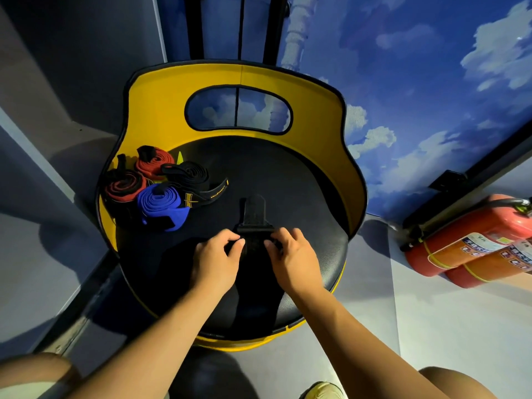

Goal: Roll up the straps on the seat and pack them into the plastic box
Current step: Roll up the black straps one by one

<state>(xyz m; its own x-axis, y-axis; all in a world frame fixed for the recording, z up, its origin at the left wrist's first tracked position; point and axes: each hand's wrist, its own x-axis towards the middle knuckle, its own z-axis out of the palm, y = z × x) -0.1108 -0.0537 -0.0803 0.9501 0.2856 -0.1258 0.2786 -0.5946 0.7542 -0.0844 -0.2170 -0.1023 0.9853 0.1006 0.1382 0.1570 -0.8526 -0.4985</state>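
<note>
Four rolled straps (149, 185) lie left of the fingers; both hands' fingers (236, 244) pinch the black strap (253, 217), half rolled; no box visible.

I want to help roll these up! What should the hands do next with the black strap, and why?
Probably keep rolling it forward. Both hands, left hand and right hand, pinch the black strap at a started roll, and its far end still lies flat on the seat.

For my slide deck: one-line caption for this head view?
Both hands, left hand and right hand, roll a black strap on the yellow-backed seat.
</note>
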